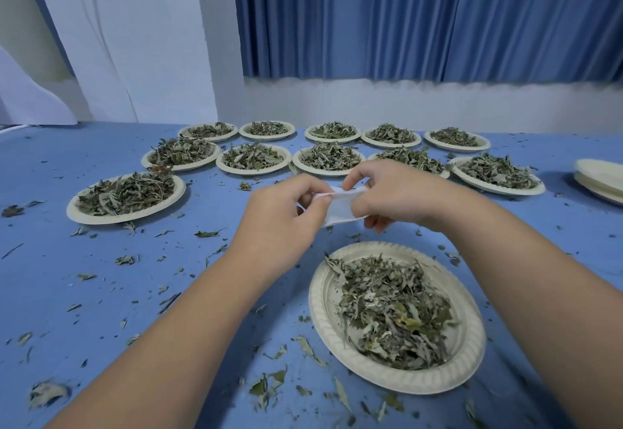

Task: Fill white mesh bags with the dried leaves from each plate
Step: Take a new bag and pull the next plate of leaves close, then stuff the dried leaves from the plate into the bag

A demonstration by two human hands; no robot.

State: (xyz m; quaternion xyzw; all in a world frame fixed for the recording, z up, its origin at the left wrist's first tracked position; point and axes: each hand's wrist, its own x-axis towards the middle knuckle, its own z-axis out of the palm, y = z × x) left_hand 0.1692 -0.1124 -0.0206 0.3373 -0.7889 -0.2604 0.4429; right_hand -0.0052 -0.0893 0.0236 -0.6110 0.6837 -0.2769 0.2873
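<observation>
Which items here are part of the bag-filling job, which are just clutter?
Job: white mesh bag, held by left hand and right hand; near cream paper plate of dried green leaves; other leaf-filled paper plates behind.
Lying about: stack of empty cream plates; loose leaf scraps on blue tablecloth; blue pleated curtain.

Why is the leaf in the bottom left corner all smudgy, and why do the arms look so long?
Head view: the corner leaf is smeared by blur at the frame's edge, while the near plate is sharp; the wide-angle lens stretches the left forearm toward the corner; no glare.
</observation>
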